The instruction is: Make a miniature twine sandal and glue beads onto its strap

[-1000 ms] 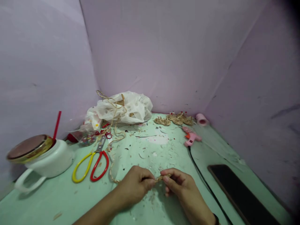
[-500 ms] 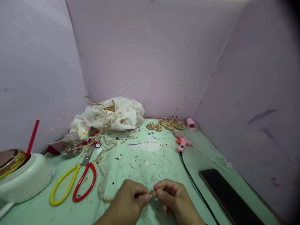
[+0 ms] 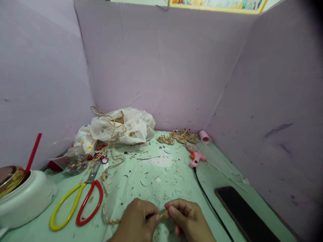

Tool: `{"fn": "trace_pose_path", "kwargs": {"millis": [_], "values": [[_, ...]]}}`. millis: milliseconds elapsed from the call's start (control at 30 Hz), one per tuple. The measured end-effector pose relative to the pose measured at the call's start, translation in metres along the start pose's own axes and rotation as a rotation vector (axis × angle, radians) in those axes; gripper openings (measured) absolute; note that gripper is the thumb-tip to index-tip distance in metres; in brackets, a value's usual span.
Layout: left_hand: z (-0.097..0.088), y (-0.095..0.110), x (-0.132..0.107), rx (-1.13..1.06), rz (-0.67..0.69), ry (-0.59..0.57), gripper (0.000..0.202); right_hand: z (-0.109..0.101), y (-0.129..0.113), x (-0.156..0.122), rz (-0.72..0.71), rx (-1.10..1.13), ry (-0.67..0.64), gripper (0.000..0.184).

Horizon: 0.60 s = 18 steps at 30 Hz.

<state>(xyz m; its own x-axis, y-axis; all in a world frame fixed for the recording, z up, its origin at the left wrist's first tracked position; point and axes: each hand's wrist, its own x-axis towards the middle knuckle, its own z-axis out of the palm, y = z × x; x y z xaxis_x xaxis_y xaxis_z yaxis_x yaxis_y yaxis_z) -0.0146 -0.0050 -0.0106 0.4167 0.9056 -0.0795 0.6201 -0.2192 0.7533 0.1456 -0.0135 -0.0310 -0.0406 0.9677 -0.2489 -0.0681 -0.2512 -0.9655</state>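
A braided straw cord (image 3: 105, 198) runs from the white plastic bag down the table to my hands. My left hand (image 3: 141, 216) pinches it between thumb and forefinger. Just to the right, my right hand (image 3: 188, 215) grips the cord's end section with thumb and fingertips. A short stretch of braid shows between the two hands; the rest is covered by my fingers. Left of the cord lie scissors (image 3: 94, 171) with one yellow and one red handle.
The white plastic bag (image 3: 136, 126) sits at the back, near small woven straw pieces (image 3: 166, 139) and a pink spool (image 3: 205, 137). A pink glue gun (image 3: 196, 157) and phone (image 3: 242, 211) lie right. A white pot (image 3: 32, 198) and bag of beads (image 3: 75, 164) stand left. Scraps litter the table.
The camera view has tilted up slightly, so a picture edge shows above the back wall. A little more braid shows between my hands, which keep their hold on the cord.
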Motion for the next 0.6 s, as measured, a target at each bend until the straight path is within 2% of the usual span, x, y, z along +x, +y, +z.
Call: {"fn": "trace_pose_path", "kwargs": {"millis": [133, 233, 300, 367, 533, 600], "values": [[-0.001, 0.000, 0.002, -0.070, -0.042, 0.016, 0.027, -0.005, -0.016, -0.003, 0.011, 0.009, -0.011, 0.041], [-0.004, 0.000, 0.004, -0.207, -0.086, 0.002, 0.024, -0.022, -0.037, -0.006, -0.041, -0.031, 0.141, 0.047], [-0.005, -0.001, 0.005, -0.297, -0.116, -0.004, 0.022, -0.037, -0.052, -0.007, -0.071, -0.127, 0.231, 0.041], [-0.005, -0.002, 0.006, -0.355, -0.136, 0.000, 0.022, -0.052, -0.066, -0.004, -0.079, -0.234, 0.259, 0.033], [-0.004, -0.004, 0.006, -0.348, -0.128, 0.032, 0.020, -0.076, -0.091, 0.035, 0.040, -0.403, 0.344, 0.014], [-0.004, -0.004, 0.006, -0.340, -0.108, 0.039, 0.020, -0.082, -0.094, 0.059, 0.055, -0.428, 0.405, 0.016]]}}
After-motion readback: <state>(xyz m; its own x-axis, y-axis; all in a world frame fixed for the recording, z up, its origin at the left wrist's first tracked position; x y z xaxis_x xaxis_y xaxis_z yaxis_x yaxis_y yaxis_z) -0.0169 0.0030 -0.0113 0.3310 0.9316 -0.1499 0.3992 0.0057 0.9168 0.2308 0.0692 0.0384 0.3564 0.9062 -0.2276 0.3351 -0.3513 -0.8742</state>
